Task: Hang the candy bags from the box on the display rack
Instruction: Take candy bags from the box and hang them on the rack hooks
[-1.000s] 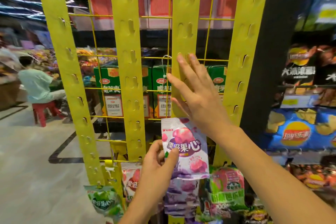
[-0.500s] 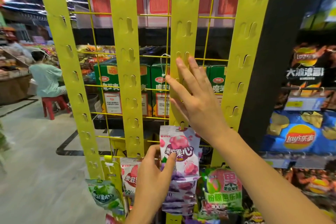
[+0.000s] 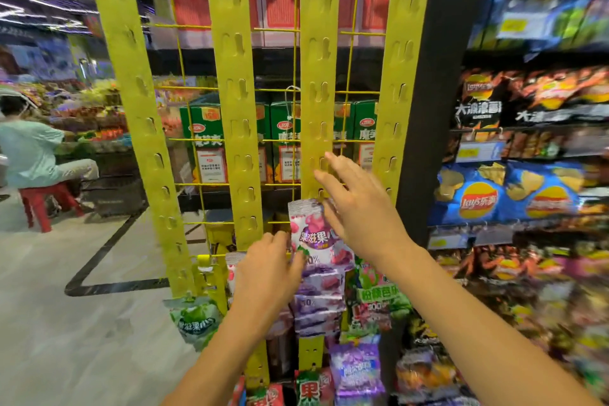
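Note:
A purple-and-white candy bag (image 3: 313, 234) hangs at the third yellow strip (image 3: 318, 82) of the display rack, its top edge at a hook slot. My left hand (image 3: 268, 269) pinches the bag's lower left corner. My right hand (image 3: 357, 208) rests with spread fingers against the strip and the bag's top right edge. Below it more purple bags (image 3: 319, 303) hang in a column. A green bag (image 3: 196, 320) hangs on the first strip and green-pink bags (image 3: 379, 300) on the fourth. The box is not in view.
Four yellow slotted strips hang on a yellow wire grid (image 3: 197, 140); their upper slots are bare. A black post (image 3: 438, 109) and shelves of chip bags (image 3: 510, 194) stand at the right. A seated person (image 3: 31, 148) on a red stool (image 3: 39, 204) is far left.
The purple bag has settled lower against the third strip. My right hand has slid down from the strip to the bag's top. The view has tilted up and nearer.

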